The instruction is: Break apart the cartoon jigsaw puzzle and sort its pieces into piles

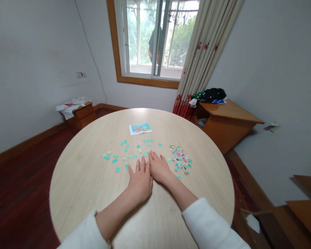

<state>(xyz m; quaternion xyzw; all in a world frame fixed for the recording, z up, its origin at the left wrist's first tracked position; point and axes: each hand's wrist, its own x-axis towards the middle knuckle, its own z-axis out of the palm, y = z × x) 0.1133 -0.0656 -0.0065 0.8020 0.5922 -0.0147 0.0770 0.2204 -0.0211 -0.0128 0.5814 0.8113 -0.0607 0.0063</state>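
My left hand (140,180) rests on the round wooden table (88,193) with its fingers spread and stretched forward. Beside it, touching or nearly so, my right hand (158,167) lies palm down, fingers extended toward the puzzle pieces. Loose turquoise and pale green jigsaw pieces (115,159) are scattered ahead of and to the left of my hands. A denser heap of mixed-colour jigsaw pieces (180,159) sits to the right of my right hand. Farther back lies a small picture card (140,128) with cartoon figures on turquoise. Whatever is under my palms is hidden.
A tilted wooden desk (230,110) with dark and patterned cloth (214,94) on it stands behind the table at right. At far left is a small cabinet (84,112) with papers or cloth. Beyond the window (142,38), a person is partly visible.
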